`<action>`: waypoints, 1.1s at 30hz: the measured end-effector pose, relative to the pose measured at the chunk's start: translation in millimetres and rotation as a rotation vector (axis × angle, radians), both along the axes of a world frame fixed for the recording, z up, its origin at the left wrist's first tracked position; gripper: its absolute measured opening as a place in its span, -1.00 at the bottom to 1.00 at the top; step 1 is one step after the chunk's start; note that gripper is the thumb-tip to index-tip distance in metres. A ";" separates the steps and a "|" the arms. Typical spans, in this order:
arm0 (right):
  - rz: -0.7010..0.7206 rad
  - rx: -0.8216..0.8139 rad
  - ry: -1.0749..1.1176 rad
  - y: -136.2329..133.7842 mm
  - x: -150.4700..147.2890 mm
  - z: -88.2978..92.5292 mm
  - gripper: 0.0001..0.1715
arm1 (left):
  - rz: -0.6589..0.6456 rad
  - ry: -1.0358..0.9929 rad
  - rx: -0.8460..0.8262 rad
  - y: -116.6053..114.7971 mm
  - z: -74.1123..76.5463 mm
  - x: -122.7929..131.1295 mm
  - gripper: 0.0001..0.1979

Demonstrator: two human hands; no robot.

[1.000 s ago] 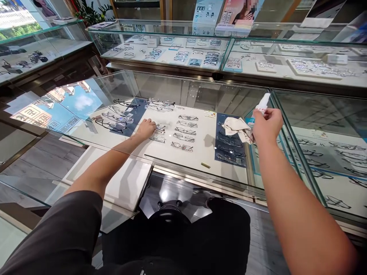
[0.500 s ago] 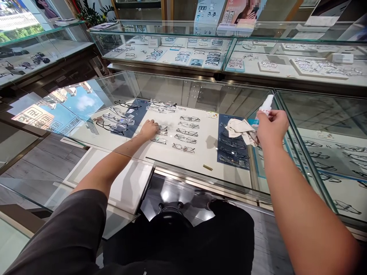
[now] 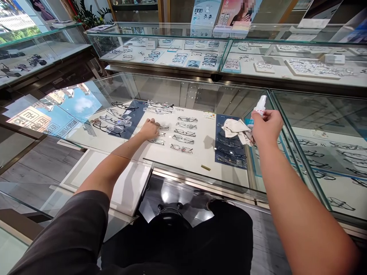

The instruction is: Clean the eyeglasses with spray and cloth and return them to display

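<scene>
My left hand (image 3: 149, 129) is over the left column of eyeglasses (image 3: 156, 141) inside the glass display case, its fingers bent at the upper pairs; whether they grip a frame is too small to tell. Beside it lies another column of eyeglasses (image 3: 184, 133). Up at the right, my right hand (image 3: 267, 125) is closed round a white spray bottle (image 3: 260, 105) with its nozzle up. A crumpled beige cloth (image 3: 236, 129) hangs from the same hand, over a dark blue mat (image 3: 229, 152) that bears more glasses.
Dark-framed glasses (image 3: 110, 129) lie at the case's left, and a small gold bar (image 3: 205, 167) near its front edge. An open white drawer (image 3: 126, 187) is below. Glass counters (image 3: 160, 65) stand behind, a black stool (image 3: 169, 219) in front.
My left hand has shifted slightly up over the left column, uncovering more of the lower pairs. The whole view has moved a little; my right hand still has the bottle and cloth.
</scene>
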State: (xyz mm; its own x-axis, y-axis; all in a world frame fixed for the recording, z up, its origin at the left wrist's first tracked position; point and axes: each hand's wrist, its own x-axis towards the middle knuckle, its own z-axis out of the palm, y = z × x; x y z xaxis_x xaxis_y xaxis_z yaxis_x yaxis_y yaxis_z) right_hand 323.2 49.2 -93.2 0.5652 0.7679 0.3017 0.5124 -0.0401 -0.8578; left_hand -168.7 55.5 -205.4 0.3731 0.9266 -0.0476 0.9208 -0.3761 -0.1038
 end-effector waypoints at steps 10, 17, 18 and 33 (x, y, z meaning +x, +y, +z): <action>0.008 -0.036 0.011 -4.7 -5.7 6.1 -0.77 | 0.045 0.015 0.043 -23.6 20.0 3.2 -0.60; -0.010 -0.057 0.007 -2.0 -8.6 6.3 -0.75 | 0.102 0.111 -0.124 -105.2 55.1 1.0 -0.72; -0.007 -0.059 0.007 -1.8 -9.2 6.7 -0.75 | 0.113 0.134 -0.165 -120.8 59.6 -0.8 -0.74; 0.019 -0.068 0.032 1.4 -14.3 6.5 -0.69 | -0.030 -0.162 -0.637 -255.4 240.1 40.1 -0.88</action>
State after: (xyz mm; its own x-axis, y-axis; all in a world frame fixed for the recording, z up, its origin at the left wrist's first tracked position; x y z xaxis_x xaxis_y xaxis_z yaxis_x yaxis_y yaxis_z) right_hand 309.0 50.6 -86.7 0.5584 0.7970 0.2303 0.4860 -0.0894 -0.8694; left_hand -128.6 -199.9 34.7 0.4466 0.7251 -0.5242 0.8943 -0.3436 0.2867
